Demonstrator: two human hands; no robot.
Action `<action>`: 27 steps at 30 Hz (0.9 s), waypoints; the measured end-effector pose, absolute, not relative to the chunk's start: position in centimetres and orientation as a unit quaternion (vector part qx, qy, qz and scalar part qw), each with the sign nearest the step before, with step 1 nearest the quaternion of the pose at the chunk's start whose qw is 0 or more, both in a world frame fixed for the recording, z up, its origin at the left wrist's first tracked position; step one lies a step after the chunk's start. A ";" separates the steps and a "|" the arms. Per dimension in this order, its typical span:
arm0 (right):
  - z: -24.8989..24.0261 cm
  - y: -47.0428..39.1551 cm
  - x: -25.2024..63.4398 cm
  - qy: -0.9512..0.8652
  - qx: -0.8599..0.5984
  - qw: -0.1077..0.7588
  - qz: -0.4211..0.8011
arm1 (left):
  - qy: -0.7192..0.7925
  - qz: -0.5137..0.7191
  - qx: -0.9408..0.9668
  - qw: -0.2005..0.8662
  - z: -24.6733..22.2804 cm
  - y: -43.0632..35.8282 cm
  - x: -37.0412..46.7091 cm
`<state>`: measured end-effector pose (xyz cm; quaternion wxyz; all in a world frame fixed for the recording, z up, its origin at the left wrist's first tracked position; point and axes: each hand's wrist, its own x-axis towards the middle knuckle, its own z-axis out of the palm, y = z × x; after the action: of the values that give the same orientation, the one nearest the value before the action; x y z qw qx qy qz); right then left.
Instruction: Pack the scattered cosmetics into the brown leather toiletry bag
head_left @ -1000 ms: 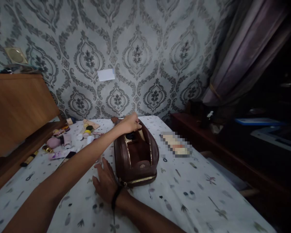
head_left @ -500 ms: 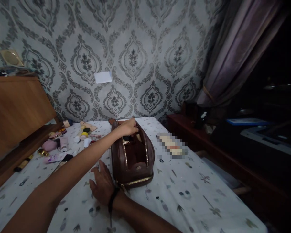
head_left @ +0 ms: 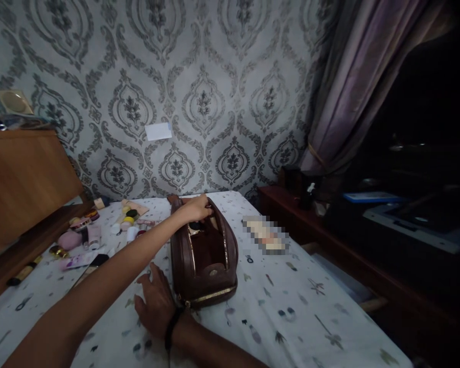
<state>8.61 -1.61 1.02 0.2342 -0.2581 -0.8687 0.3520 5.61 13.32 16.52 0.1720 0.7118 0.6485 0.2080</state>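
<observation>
A dark brown leather bag (head_left: 204,291) lies on the bed with its gold-zipped top gaping. At its far end is my left hand (head_left: 195,208), its fingers bent down into the opening; whatever they grip is hidden. A small dark-topped item (head_left: 194,226) shows inside the bag below that hand. Beside the bag's near left corner, my right hand (head_left: 155,301) rests with fingers apart, holding nothing, a black band around its wrist.
Several cosmetics are spread at the left: a pink sponge (head_left: 69,240), a pink tube (head_left: 94,236), a yellow-lidded jar (head_left: 127,222). A wooden headboard (head_left: 26,179) stands behind them. Right of the bag lies a blurred-out flat item (head_left: 266,235), and beyond, a dark red ledge (head_left: 270,202).
The view has shifted slightly, so everything sits a little lower and further left. My left hand stays at the bag's far end and my right hand beside the bag.
</observation>
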 end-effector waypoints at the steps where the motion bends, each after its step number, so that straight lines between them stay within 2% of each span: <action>1: 0.9 -1.6 8.6 -0.868 -0.259 0.236 0.351 | 0.653 0.206 0.710 0.162 16.5 13.3 5.6; 7: 0.4 -1.5 8.4 -0.869 -0.252 0.259 0.337 | 0.674 0.188 0.705 0.119 16.9 12.9 6.0; 14: 0.9 -1.6 8.4 -0.876 -0.260 0.244 0.325 | 0.682 0.191 0.698 0.103 17.3 13.3 4.8; 22: 1.2 -1.5 8.5 -0.883 -0.258 0.244 0.307 | 0.611 0.406 0.679 -0.004 17.9 9.0 2.3; 27: 2.2 -1.5 8.9 -0.891 -0.257 0.218 0.305 | 0.629 0.450 0.633 -0.008 15.3 3.9 0.0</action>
<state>8.90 -1.52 2.16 0.2177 -0.2575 -0.8906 0.3053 0.00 3.88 15.30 -0.0084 0.6333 0.6295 0.4502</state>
